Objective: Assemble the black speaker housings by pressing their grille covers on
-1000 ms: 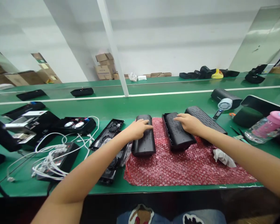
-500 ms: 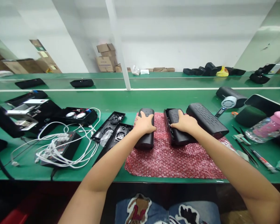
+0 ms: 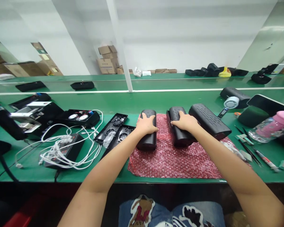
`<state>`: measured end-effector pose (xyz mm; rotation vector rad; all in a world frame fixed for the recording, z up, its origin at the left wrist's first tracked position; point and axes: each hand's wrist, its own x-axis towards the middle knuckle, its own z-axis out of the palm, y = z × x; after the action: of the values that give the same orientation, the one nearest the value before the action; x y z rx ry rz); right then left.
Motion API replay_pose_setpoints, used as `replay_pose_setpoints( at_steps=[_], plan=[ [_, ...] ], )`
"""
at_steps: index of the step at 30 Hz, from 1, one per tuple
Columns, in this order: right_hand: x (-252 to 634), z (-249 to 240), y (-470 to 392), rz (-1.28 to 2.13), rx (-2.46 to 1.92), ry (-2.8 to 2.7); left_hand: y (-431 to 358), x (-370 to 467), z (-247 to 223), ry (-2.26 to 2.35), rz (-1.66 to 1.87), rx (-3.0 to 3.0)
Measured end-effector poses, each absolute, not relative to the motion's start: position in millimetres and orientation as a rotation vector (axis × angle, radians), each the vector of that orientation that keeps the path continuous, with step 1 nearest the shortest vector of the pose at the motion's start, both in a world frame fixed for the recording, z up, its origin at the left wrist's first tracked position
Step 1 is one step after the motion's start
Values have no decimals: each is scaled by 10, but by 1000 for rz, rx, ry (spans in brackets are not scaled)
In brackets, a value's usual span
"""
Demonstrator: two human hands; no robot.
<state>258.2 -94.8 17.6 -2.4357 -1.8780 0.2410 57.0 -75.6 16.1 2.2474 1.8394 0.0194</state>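
My left hand (image 3: 146, 124) lies over a black speaker housing (image 3: 147, 144) with rounded sides, thumb stretched along its right side and fingers across its top. My right hand (image 3: 185, 122) grips a second black speaker housing (image 3: 180, 136), whose upper face has a pattern of raised slots. Both housings rest on a sheet of red bubble wrap (image 3: 161, 164). A third slotted black housing (image 3: 209, 121) stands close by on the right, partly behind my right forearm. Undersides of the held housings are hidden.
Open black panels with round grilles (image 3: 117, 121) lie left of the wrap, beside tangled white cables (image 3: 59, 154) on a power strip. At right are a small handheld fan (image 3: 230, 103), a pink-lidded bottle (image 3: 266, 127), tweezers (image 3: 251, 153) and a tube (image 3: 266, 160).
The housing under my right hand has turned so its slotted face shows more and its open left edge less. My right hand has shifted slightly left; my left hand stays put.
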Motion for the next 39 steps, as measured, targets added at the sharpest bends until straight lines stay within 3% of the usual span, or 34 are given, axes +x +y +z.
replay_pose_setpoints(
  at_steps=[39],
  plan=[
    [2515,17,-895,214,-2339,-1768,-688,641,76,1905,93,2229]
  ],
)
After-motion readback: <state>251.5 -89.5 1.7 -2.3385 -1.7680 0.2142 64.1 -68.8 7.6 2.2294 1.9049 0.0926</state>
